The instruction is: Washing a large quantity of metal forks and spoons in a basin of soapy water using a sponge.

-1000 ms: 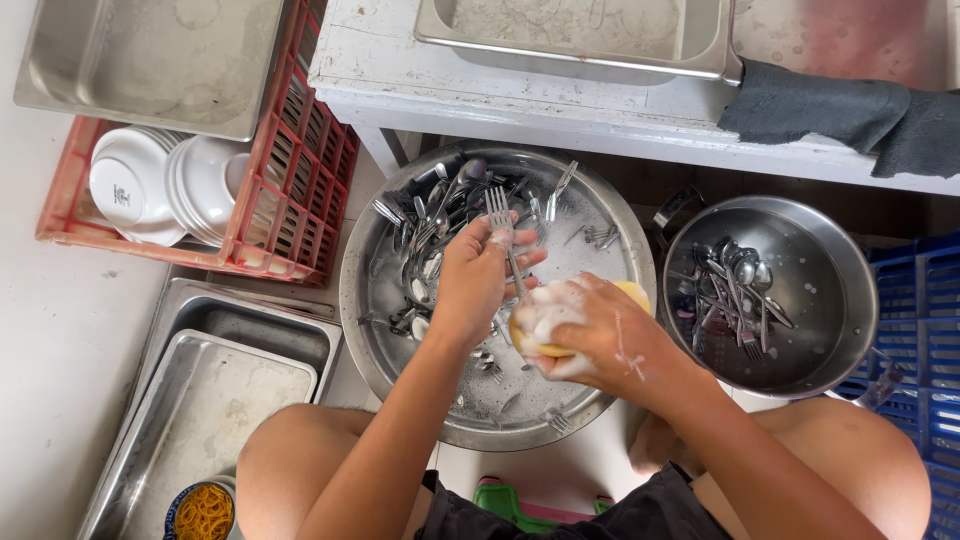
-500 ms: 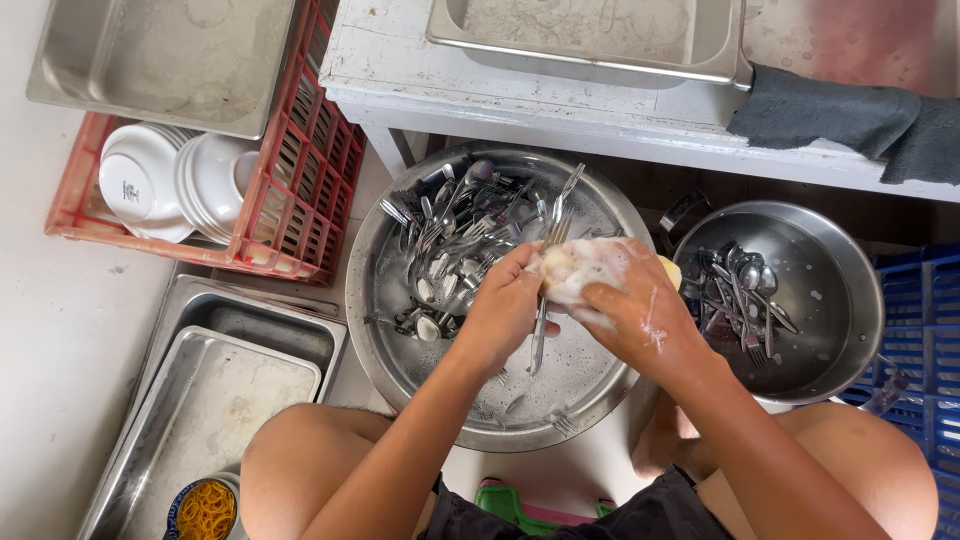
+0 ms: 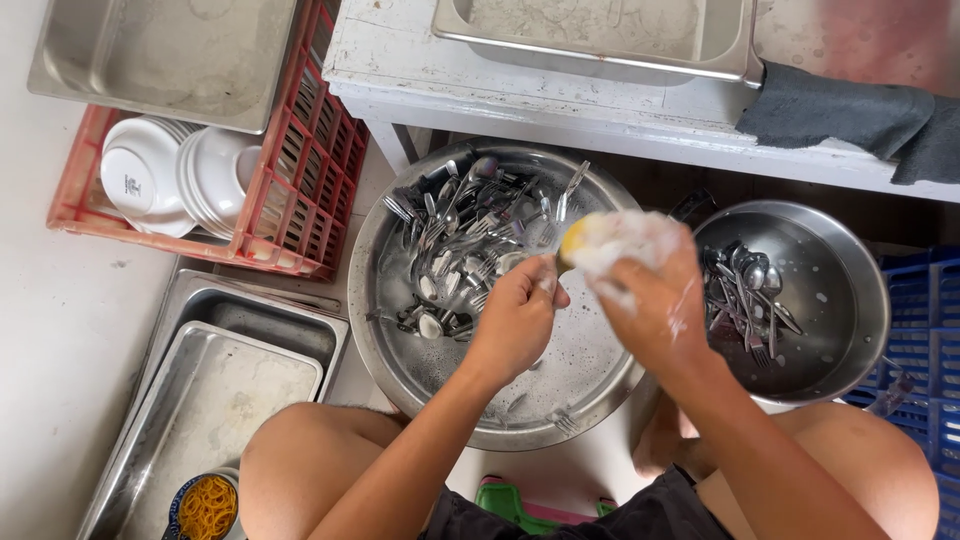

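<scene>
Scrubbing cutlery over the wide round steel basin (image 3: 400, 330).
Left hand (image 3: 515, 320) fingers closed on a piece of cutlery, hidden in the fist; just right of them, right hand (image 3: 655, 300) fingers grip the soapy yellow sponge (image 3: 600, 240). Next seems to call for dropping it into the right steel bowl (image 3: 850, 300).

White bowls (image 3: 185, 180) stacked in a red crate (image 3: 300, 190); steel trays (image 3: 215, 400) nested lower left, beside a small bowl of yellow shreds (image 3: 207, 505); dark grey cloth (image 3: 850, 115) draped over the white surface (image 3: 560, 100); blue crate (image 3: 925, 310) far right.
</scene>
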